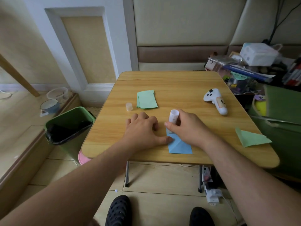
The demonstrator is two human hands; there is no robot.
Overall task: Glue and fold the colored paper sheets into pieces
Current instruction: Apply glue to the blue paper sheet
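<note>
At the left of the frame, beside the table (179,82), a green bin (65,126) with a black liner stands on the floor. On the wood-grain top, a small translucent cap (129,106) stands upright left of centre, off its glue stick. Just right of it lies a thin stack of pale green paper sheets (146,99), flat, rectangular and not yet folded, so much of the work seems still ahead.

Near the middle the left hand (143,129) lies spread, fingers relaxed, its thumb tip pressing the edge of a blue paper sheet (179,145), which sits near the table's front edge and shows diagonal creases; it appears partly folded. The right hand (187,128) grasps the white glue stick (174,117), held roughly upright with its lower end down on the blue sheet; whether glue is actually being laid is hidden by the fingers. I judge this the gluing step on the blue piece.

Further right, a glossy white plastic controller (215,100) rests idle. At the right edge of the table lies a green folded piece (250,137), triangular and slightly lifted, probably finished.
</note>
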